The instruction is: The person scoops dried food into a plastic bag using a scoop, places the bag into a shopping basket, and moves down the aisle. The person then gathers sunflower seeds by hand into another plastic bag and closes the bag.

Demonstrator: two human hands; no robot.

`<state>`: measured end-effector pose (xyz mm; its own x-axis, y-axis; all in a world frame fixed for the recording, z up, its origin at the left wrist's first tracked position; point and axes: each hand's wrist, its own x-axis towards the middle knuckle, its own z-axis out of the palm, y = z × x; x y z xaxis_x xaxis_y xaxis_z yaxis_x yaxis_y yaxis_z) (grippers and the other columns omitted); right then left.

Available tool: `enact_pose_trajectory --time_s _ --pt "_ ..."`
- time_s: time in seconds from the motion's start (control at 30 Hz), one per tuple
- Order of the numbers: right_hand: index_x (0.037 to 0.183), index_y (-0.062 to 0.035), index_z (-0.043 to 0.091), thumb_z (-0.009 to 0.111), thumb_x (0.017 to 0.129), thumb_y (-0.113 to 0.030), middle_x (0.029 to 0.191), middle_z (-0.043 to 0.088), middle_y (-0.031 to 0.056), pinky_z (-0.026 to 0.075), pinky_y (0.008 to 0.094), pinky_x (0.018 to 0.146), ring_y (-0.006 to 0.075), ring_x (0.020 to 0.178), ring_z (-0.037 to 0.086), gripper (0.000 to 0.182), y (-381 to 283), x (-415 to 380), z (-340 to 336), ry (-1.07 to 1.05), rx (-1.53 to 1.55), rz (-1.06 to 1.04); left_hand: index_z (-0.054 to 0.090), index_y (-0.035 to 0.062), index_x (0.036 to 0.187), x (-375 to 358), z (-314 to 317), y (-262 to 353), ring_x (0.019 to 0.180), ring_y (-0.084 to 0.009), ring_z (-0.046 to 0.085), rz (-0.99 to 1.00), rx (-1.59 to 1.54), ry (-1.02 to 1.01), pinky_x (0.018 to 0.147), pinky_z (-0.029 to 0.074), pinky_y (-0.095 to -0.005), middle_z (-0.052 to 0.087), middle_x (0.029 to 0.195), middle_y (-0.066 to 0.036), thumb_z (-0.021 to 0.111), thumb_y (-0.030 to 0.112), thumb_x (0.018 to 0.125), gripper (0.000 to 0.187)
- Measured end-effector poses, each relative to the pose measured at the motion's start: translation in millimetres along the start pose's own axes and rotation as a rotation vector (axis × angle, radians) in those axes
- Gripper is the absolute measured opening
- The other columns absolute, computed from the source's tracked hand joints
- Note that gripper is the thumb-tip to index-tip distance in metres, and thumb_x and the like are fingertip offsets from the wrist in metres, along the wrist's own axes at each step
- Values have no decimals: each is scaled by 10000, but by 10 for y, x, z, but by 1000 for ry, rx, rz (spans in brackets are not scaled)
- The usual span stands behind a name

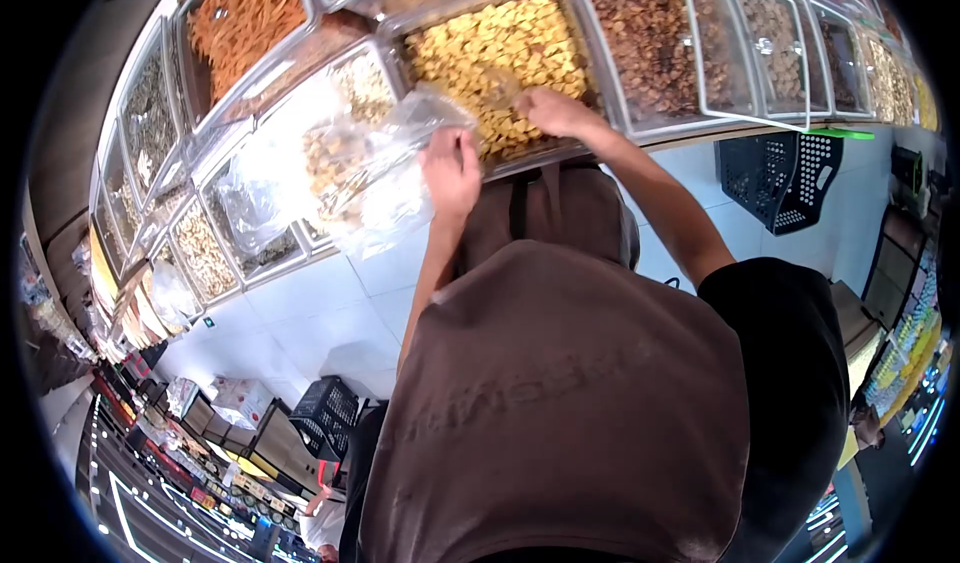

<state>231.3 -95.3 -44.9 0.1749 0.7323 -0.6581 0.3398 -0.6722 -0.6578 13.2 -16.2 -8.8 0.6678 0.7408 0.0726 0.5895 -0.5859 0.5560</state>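
The left hand [455,173] is clenched around the gathered edge of a clear plastic bag [378,208], which hangs to its left over the edge of the worktop's bins. The bag is thin, crinkled and glossy, washed out by glare on one side; pale tan pieces [330,163] show through it. The right hand [555,113] is over the bin [540,155] of yellow pieces [500,33], its fingers curled in — whether they grip something cannot be told. The yellow pieces are small and chunky, spread across the bin, with something see-through and blurred on top beside the right fingertips.

To the right, dark brown pieces [640,43] fill the next bin, and a clear lid [745,48] with a white rim lies across its far side. To the left are orange strips [245,23] in a bin — and, nearer the floor, mixed pale nuts [203,248] in another. A black basket [780,178] is at the right.
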Motion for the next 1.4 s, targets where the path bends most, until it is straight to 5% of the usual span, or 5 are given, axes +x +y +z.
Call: enact_pose_trajectory --time_s 0.23,0.47,0.73,1.1,1.4 --pt "1005 33 685 391 1020 -515 1007 689 271 499 493 904 424 1001 652 622 -200 148 317 233 -286 130 568 37 931 161 -997 -368 776 -105 564 -294 -870 -106 744 470 -279 604 854 -4 499 103 1032 139" --pt "992 53 649 401 1009 -510 916 680 285 509 507 866 440 924 657 615 -147 235 232 289 -344 91 561 46 920 368 -1831 -563 860 -152 618 -525 -1442 -157 835 490 -298 638 902 -48 452 67 969 121" --pt "953 59 643 444 977 -470 835 660 295 506 487 826 450 882 654 565 -415 -67 184 369 -159 9 548 116 835 479 -1922 -458 709 -26 420 -505 -1105 -90 636 368 -209 487 797 66 465 135 954 147" --pt "955 40 708 537 956 -492 556 521 53 421 366 554 156 550 516 559 -886 -1037 -607 183 -89 128 438 83 693 401 -1694 -170 599 -19 295 -249 -895 -118 526 253 -217 371 630 88 638 131 995 365" --pt "937 -2 723 574 949 -480 510 472 -22 311 305 395 97 428 439 501 -1375 -1298 -724 37 -42 102 477 97 763 356 -1699 -140 475 -18 358 -436 -1100 -10 432 310 -212 445 599 64 549 192 1043 304"
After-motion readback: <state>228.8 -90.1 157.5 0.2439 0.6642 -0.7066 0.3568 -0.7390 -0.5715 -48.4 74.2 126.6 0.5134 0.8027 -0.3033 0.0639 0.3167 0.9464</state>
